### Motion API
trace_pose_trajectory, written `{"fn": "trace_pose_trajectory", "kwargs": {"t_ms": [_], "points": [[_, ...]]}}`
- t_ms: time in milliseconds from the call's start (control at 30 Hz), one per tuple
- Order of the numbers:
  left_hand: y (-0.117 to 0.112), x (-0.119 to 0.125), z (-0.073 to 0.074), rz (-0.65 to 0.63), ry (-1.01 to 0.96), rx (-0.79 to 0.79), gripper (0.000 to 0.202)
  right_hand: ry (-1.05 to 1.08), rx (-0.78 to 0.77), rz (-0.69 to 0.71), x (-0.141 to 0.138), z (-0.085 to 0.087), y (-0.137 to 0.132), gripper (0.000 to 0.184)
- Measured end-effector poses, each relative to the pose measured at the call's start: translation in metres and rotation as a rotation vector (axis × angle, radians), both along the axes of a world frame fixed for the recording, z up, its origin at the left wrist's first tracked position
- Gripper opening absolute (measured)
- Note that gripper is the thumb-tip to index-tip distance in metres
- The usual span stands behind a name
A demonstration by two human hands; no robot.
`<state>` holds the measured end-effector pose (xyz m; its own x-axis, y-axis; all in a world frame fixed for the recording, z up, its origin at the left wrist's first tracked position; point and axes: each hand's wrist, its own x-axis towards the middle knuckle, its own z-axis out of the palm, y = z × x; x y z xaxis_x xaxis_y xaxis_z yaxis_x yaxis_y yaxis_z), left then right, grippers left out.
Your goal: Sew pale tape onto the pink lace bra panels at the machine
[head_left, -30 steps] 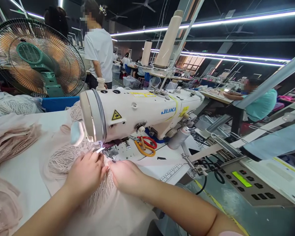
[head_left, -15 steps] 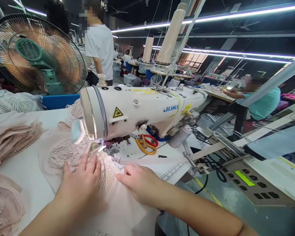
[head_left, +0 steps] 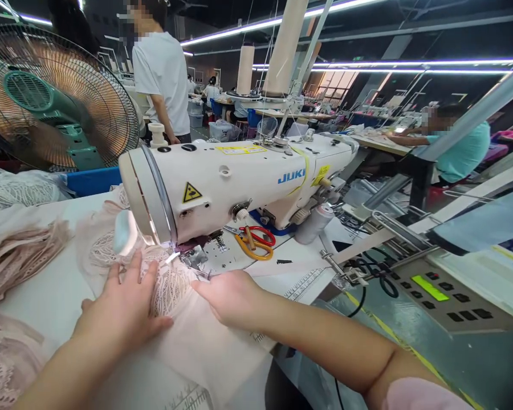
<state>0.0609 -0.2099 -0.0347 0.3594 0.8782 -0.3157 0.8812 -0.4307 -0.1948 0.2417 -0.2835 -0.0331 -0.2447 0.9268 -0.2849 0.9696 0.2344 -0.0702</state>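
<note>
Pale pink lace fabric (head_left: 171, 287) lies under the needle area of a white sewing machine (head_left: 222, 193), its plain mesh part spreading toward me over the table. My left hand (head_left: 117, 304) rests flat on the lace, left of the needle, fingers spread and thumb out to the side. At the right edge of the same piece, my right hand (head_left: 231, 299) pinches the fabric between thumb and curled fingers. A light strip near the presser foot glows bright; the needle itself is hard to make out.
Scissors with red and orange handles (head_left: 256, 242) lie behind my right hand, near a grey thread cone (head_left: 316, 224). Bundled lace pieces (head_left: 21, 256) cover the left side. A control box (head_left: 444, 302) stands right, a fan (head_left: 34, 91) back left. Other people are farther off.
The view has shifted, so the machine sits farther left. My left hand's fingers and thumb have spread wider on the lace. My right hand keeps its pinch at the fabric edge.
</note>
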Motion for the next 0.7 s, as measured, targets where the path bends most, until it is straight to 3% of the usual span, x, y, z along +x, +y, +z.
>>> {"fn": "trace_pose_trajectory", "kwargs": {"t_ms": [300,500,700], "points": [[0.022,-0.004,-0.001,-0.012,-0.168,-0.018,0.094,-0.063,-0.152,-0.063,-0.015,0.013,0.012,0.075],[0.041,-0.017,-0.014,-0.040,-0.265,0.009,0.090,-0.086,-0.175,-0.098,-0.018,0.002,0.016,0.089],[0.053,-0.024,-0.018,-0.045,-0.324,0.049,0.078,0.037,-0.079,-0.161,-0.014,-0.013,0.015,0.079]]}}
